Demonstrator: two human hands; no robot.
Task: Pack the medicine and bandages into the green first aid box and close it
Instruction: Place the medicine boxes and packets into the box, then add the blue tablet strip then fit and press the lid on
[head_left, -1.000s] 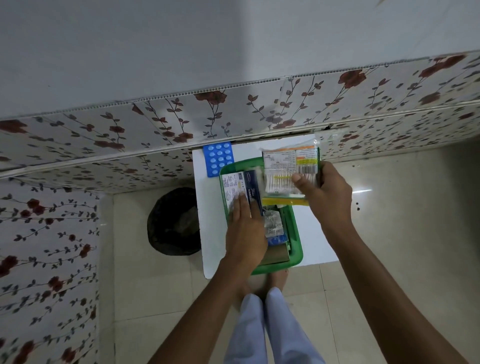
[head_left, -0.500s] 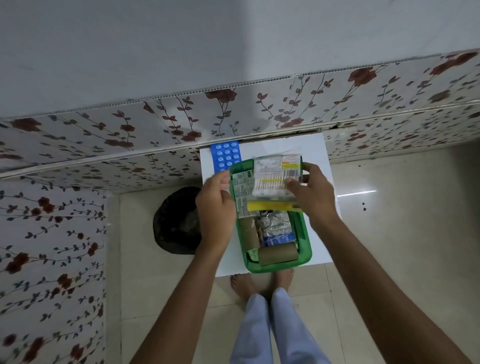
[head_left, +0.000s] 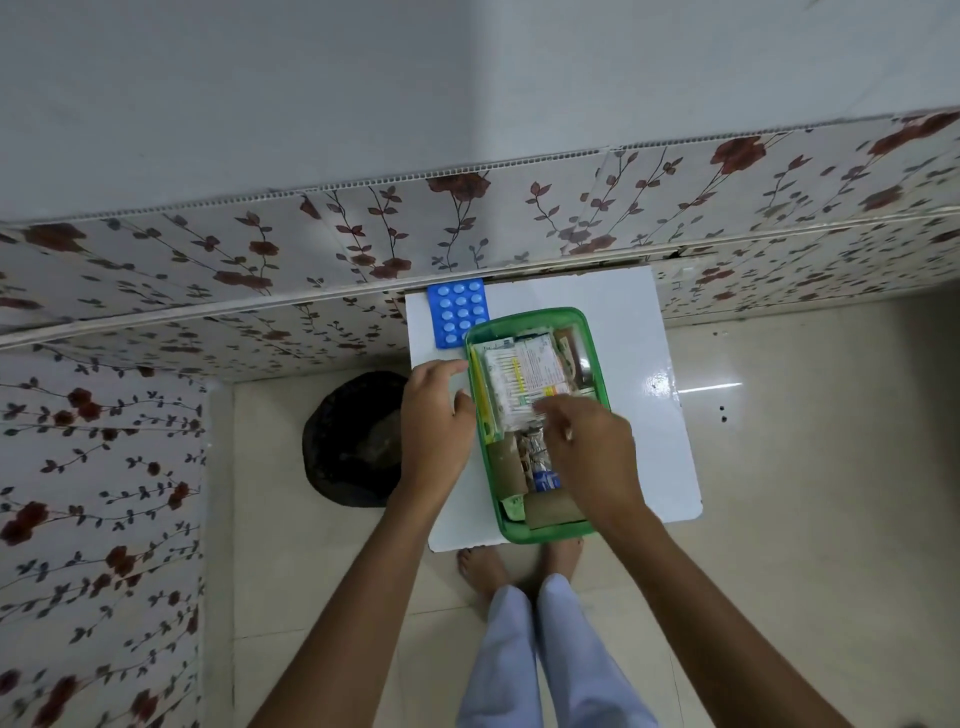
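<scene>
My right hand (head_left: 587, 447), nearest me, reaches over the green first aid box (head_left: 592, 358) with its grip half-curled; the fingertips (head_left: 553, 408) press the near end of the clear packet of cotton swabs (head_left: 511, 389), which lies on top of the contents just beyond them, and nothing is enclosed in that grip. Beneath and just nearer than the fingertips lie foil medicine strips (head_left: 535, 449) and brown bandage rolls (head_left: 511, 470), already packed. My left hand (head_left: 434, 415) rests on the white surface (head_left: 634, 332) at the box's left wall, grip loosely open, thumb touching the rim, holding nothing. Risks, as I judge them: the swab packet sits high and may spring up when released, so the lid would not seat; pressing harder could tip or slide the box, which only my left hand steadies. Farther away, beyond my left grip, the blue tablet blister (head_left: 460, 312) lies outside the box, partly under its far corner, and could be forgotten before closing. No lid is in view.
</scene>
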